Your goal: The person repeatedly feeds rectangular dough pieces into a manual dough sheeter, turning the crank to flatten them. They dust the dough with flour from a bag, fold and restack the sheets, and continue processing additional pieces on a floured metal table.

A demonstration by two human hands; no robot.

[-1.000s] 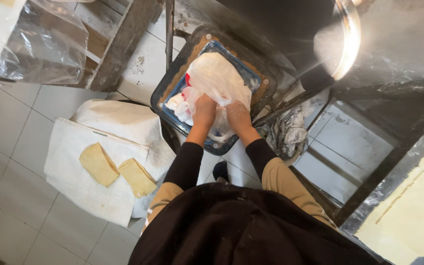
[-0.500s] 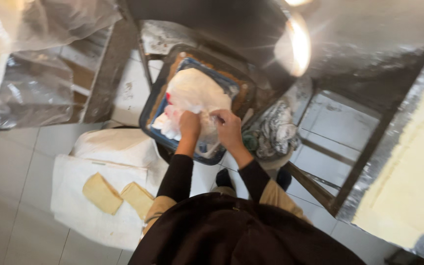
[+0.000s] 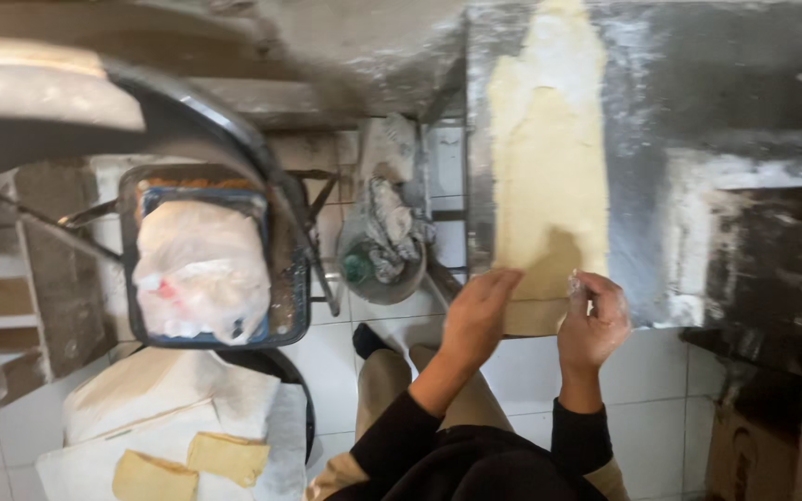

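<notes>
Head view, looking straight down: nearest the lens are the person's dark sleeves and tan trousers at the bottom centre, and from them both arms reach up the frame to the near end of a long pale dough sheet (image 3: 549,158). The left hand (image 3: 475,315) lies flat, fingers together, on the sheet's lower left corner; the right hand (image 3: 594,320) is curled with its fingertips pinched near the lower right edge, though whether they actually grip dough I cannot tell. This looks like taking hold of the sheet's near end, so any lift or fold would call for an even hold at both corners, since thin dough tears and stretches easily. The sheet runs up the frame along a floured steel worktable (image 3: 698,111), dusted white in streaks. To the left of the table, lower down on the white tiled floor (image 3: 531,371), stands a metal bowl (image 3: 378,264) stuffed with crumpled cloth. Further left sits a dark tray (image 3: 290,315) holding a white plastic bag (image 3: 201,269), and at lower left two yellowish dough pieces (image 3: 187,464) rest on white cloth.
</notes>
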